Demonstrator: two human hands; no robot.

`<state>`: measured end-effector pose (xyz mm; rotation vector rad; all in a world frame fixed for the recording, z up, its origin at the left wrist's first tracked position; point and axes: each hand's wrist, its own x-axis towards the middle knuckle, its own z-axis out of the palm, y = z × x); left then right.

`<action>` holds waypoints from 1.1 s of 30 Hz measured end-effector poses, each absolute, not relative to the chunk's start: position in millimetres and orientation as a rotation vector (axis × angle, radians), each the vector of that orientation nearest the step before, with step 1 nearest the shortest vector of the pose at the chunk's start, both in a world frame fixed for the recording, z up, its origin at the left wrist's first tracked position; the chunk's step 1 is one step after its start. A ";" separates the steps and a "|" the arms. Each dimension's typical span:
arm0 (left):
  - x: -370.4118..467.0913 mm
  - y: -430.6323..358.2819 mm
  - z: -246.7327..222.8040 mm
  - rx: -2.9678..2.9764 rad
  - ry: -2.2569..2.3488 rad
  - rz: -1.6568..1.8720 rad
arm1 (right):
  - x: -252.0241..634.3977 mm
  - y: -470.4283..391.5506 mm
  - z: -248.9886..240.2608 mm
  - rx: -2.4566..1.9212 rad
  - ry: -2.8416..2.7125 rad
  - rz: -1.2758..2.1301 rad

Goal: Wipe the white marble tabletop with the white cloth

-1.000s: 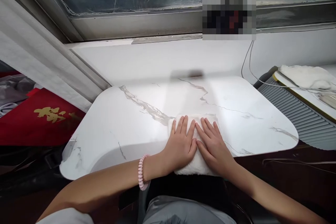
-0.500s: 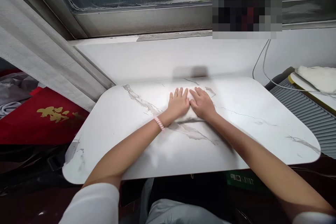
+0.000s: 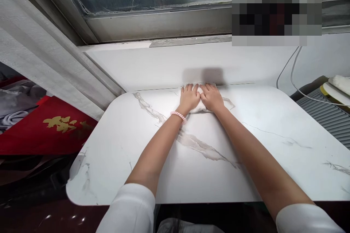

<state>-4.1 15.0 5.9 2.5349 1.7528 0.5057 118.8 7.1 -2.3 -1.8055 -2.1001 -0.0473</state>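
A white cloth [image 3: 201,107] lies folded on the white marbled table [image 3: 109,145], close to its far edge by the wall. My left hand [image 3: 189,97] presses flat on the cloth's left part, fingers spread and pointing away from me. On the right part rests my right hand [image 3: 212,97], also palm down with its fingers apart. The thumbs almost meet in the middle. Both hands cover much of the cloth. A pink coiled band [image 3: 178,115] circles my left wrist.
Behind the table are a white wall [image 3: 153,67] and a window. A red bag [image 3: 62,125] with gold marks lies at the left, below a pale curtain [image 3: 51,40]. White cables [image 3: 294,76] hang at the right near a grey ridged surface [image 3: 325,116].
Both hands and the cloth have moved away from me, up to the table's far edge. My arms are stretched further, and the view has shifted slightly.
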 end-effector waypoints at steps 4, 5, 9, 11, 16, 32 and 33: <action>-8.9 -5.5 6.5 2.507 1.778 0.438 | 115.2 -12.9 -3.0 -1.804 -2.139 -0.051; -11.6 -13.7 6.8 2.506 1.777 0.420 | 112.8 -21.5 -3.0 -1.801 -2.145 -0.050; -28.8 -57.6 8.0 2.534 1.725 0.364 | 97.9 -70.2 -4.2 -1.834 -2.153 -0.024; -39.9 -85.3 8.5 2.546 1.686 0.348 | 89.1 -101.0 -5.9 -1.837 -2.159 0.001; -68.1 -166.0 9.9 2.552 1.621 0.306 | 71.9 -184.4 -9.5 -1.726 -2.229 0.074; -121.1 -190.8 13.5 2.406 1.657 0.188 | 23.8 -193.9 0.3 -1.592 -2.387 0.067; -122.8 -175.0 12.3 2.392 1.709 0.202 | 19.1 -177.0 1.0 -1.597 -2.374 0.071</action>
